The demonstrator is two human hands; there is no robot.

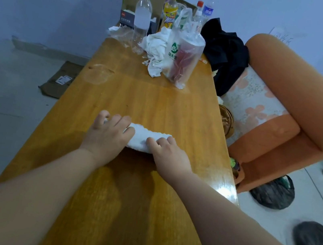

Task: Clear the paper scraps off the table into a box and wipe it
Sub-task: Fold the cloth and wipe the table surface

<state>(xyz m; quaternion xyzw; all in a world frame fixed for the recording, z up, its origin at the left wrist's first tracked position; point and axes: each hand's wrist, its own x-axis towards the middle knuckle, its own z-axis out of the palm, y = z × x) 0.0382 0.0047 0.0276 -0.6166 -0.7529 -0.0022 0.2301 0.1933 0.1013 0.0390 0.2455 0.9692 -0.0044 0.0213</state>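
A folded white cloth [145, 137] lies across the middle of the long wooden table [149, 99]. My left hand [110, 135] rests on the cloth's left end with its fingers curled over the far edge. My right hand [167, 152] holds the right end, fingers bent over the top. Both forearms reach in from the near edge. A crumpled white paper scrap [155, 51] lies at the far end of the table. An open cardboard box [141, 2] stands behind it against the wall.
Several plastic bottles [142, 19] and a clear plastic bag [184, 56] crowd the far end. An orange armchair [286, 104] with black clothing [225, 49] stands right of the table. Flattened cardboard [61, 79] lies on the floor at left; a black bag [272, 193] and shoe at right.
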